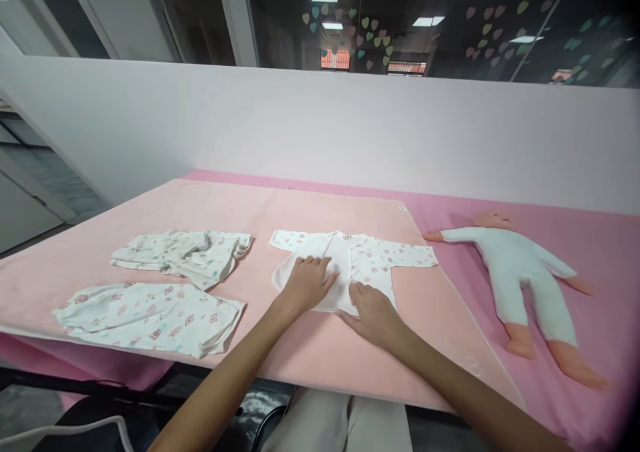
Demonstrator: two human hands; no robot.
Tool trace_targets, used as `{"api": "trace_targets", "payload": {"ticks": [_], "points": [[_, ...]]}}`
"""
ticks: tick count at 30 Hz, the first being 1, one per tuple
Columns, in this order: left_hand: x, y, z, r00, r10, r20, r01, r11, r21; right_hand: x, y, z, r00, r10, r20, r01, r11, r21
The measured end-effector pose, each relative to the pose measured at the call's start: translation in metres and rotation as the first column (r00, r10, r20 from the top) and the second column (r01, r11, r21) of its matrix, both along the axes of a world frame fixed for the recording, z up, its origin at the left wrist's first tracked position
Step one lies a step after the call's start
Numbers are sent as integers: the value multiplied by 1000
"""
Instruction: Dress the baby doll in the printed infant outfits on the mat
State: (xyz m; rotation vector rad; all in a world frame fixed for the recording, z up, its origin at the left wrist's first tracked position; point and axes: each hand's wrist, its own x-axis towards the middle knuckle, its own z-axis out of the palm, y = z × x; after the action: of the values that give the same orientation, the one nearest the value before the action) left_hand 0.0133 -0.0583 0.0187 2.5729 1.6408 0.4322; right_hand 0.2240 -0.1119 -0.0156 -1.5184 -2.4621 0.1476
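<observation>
A small white baby shirt [373,265] with a pink print lies spread on the light pink blanket, sleeves out to both sides and its front apart, showing the plain white inside. My left hand [306,284] rests on the left part of the shirt, fingers spread and holding nothing. Near the shirt's lower edge, my right hand [376,313] lies with its fingertips on the right front panel and its thumb stretched out apart. To the left are folded printed baby pants [155,319] and a crumpled printed baby garment [185,252] behind them.
A baby doll [510,265] in a white body suit lies on its back at the right, on the darker pink cover [455,219]. The light pink blanket [280,355] spans the tabletop. Behind it rises a white wall [320,132] with a window above.
</observation>
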Motion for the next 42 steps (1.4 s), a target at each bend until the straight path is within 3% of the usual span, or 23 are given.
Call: {"api": "trace_targets", "payload": {"ticks": [3, 6, 13, 20, 28, 31, 34, 38, 42], "points": [[45, 53, 7, 996, 27, 91, -11, 985, -171, -3, 4, -9, 998, -49, 40, 48, 998, 29], [76, 97, 3, 995, 72, 69, -50, 958, -281, -3, 7, -6, 997, -60, 40, 60, 998, 17], [105, 147, -5, 996, 86, -27, -89, 896, -435, 14, 12, 12, 996, 14, -88, -26, 990, -140], [106, 168, -9, 995, 93, -31, -96, 853, -513, 37, 16, 19, 981, 24, -192, -76, 960, -270], [102, 171, -12, 992, 120, 34, -82, 835, -544, 26, 17, 16, 995, 62, -72, -75, 979, -189], [100, 171, -11, 989, 138, 58, -84, 831, -550, 32, 14, 21, 981, 113, -158, -147, 962, -229], [103, 172, -10, 983, 176, 61, -113, 823, -557, 49, 10, 30, 957, 79, -279, -160, 947, -279], [125, 181, -5, 977, 195, 90, -112, 820, -562, 92, 7, 38, 910, -128, -394, 11, 958, -287], [158, 188, -1, 972, 87, 219, 53, 826, -562, 159, 9, 31, 868, -356, -347, 279, 927, -252]]}}
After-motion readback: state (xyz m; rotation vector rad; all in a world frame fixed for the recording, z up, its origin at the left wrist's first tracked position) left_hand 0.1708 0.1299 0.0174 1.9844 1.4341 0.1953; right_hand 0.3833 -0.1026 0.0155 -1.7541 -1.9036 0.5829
